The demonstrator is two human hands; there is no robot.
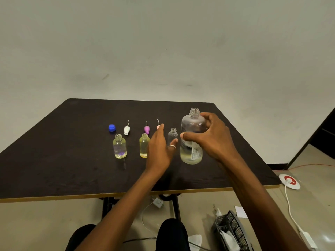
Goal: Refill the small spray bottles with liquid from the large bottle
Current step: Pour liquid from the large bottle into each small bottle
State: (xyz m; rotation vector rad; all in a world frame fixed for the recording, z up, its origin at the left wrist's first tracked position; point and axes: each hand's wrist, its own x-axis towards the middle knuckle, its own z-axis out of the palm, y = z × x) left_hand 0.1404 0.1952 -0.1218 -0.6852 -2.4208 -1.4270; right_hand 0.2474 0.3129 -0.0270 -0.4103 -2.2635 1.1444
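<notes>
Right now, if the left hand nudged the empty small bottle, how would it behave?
The empty small bottle holds no visible liquid, so it is probably light and easy to tip. Its round body would likely roll once down.

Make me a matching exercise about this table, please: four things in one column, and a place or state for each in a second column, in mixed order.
Things:
1. blue cap
2. large bottle
3. rightmost small bottle
4. leftmost small bottle

Place or state:
A. looks empty
B. gripped by the right hand
C. purple specks in its liquid
D. just left of the white spray head

Pairs: 1-D, 2-B, 3-A, 4-C.
</notes>
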